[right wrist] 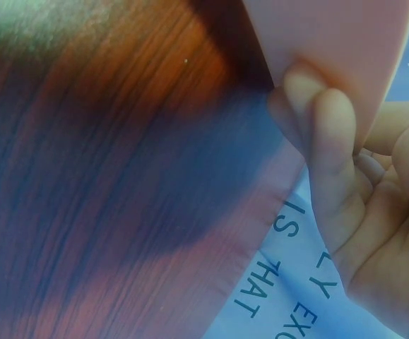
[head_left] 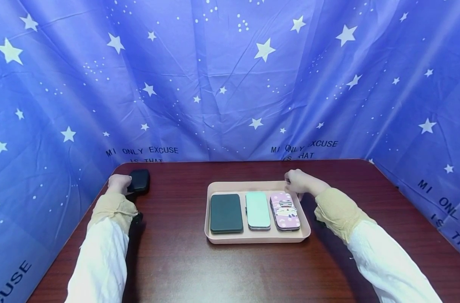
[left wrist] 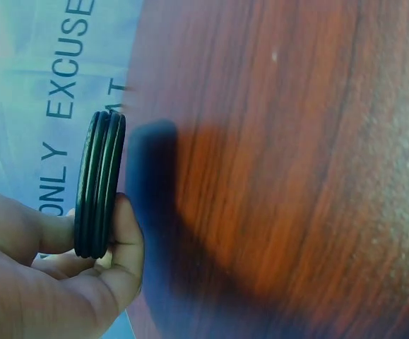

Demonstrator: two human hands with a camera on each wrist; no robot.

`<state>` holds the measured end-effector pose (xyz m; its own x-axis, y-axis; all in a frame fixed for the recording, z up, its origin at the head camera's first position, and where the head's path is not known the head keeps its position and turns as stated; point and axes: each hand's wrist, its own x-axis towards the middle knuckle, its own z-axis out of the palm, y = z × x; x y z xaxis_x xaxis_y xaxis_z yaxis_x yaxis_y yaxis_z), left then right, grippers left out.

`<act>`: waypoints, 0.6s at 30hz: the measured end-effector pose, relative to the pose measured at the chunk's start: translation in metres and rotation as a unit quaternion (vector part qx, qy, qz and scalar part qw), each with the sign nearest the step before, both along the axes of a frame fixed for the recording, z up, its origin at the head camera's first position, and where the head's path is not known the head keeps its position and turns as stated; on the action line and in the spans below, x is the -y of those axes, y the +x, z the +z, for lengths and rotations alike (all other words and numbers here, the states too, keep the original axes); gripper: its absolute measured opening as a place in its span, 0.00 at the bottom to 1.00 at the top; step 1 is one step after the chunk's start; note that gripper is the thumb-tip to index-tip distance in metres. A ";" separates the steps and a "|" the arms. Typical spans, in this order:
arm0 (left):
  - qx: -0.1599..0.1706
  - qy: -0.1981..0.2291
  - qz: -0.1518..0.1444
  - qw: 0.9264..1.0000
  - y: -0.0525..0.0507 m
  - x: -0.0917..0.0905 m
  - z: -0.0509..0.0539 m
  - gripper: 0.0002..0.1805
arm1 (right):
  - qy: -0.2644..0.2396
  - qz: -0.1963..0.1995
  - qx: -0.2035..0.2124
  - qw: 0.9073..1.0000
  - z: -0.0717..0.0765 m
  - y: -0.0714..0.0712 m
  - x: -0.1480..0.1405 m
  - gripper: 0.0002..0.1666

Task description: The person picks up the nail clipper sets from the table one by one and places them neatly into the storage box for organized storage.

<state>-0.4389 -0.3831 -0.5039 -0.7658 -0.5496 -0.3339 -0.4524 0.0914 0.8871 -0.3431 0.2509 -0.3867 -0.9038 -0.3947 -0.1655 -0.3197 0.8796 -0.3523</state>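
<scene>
At the table's far left, my left hand (head_left: 119,184) pinches a flat black case (head_left: 139,181) with rounded corners. The left wrist view has this case (left wrist: 99,185) edge-on, with ridges along its side, between thumb and fingers. My right hand (head_left: 299,182) grips the far right corner of a beige tray (head_left: 252,240). Up close in the right wrist view, the fingers (right wrist: 335,134) press the tray's smooth wall (right wrist: 338,42). Inside the tray, from left to right, lie a dark green case (head_left: 226,212), a mint green case (head_left: 258,209) and a pink patterned case (head_left: 285,210).
A dark reddish-brown wooden table (head_left: 176,269) lies under everything. Blue star-printed curtains (head_left: 214,84) with lettering hang along its back and both sides, close to its edges. The left hand is near the table's left edge.
</scene>
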 end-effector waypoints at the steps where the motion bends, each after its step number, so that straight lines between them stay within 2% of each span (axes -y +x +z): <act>1: -0.008 0.024 0.003 1.000 -0.009 0.006 -0.009 0.38 | 0.000 0.001 0.000 1.000 0.000 0.000 0.000 0.07; 3: -0.024 0.068 0.002 0.997 -0.019 0.014 -0.021 0.37 | 0.001 0.001 0.001 1.000 -0.001 0.000 -0.001 0.08; 6: -0.044 0.084 0.016 0.995 -0.031 0.017 -0.033 0.32 | 0.001 -0.002 0.003 1.000 -0.002 -0.001 -0.001 0.08; 9: -0.063 0.108 0.015 0.992 -0.029 0.010 -0.029 0.30 | -0.001 -0.003 0.002 1.000 -0.002 -0.001 -0.002 0.08; 11: -0.079 0.134 0.004 0.988 -0.025 0.001 -0.023 0.27 | -0.003 -0.002 0.001 1.000 -0.001 0.000 -0.001 0.08; 13: -0.098 0.172 -0.018 0.980 -0.017 -0.010 -0.010 0.21 | -0.005 -0.001 0.001 1.000 -0.001 0.001 -0.001 0.07; 14: -0.097 0.188 -0.030 0.977 -0.007 -0.020 0.004 0.19 | -0.006 -0.001 0.001 1.000 0.000 0.001 -0.001 0.07; 17: -0.094 0.202 -0.051 0.974 0.039 -0.064 0.063 0.14 | -0.009 -0.003 0.002 1.000 0.000 0.001 0.000 0.07; 18: -0.086 0.197 -0.054 0.975 0.052 -0.077 0.081 0.15 | -0.010 -0.005 0.003 1.000 0.000 0.001 0.000 0.07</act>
<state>-0.3872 -0.3057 -0.4233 -0.8751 -0.3174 -0.3653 -0.3012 -0.2335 0.9245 -0.3418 0.2506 -0.3864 -0.9071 -0.3881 -0.1626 -0.3084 0.8761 -0.3707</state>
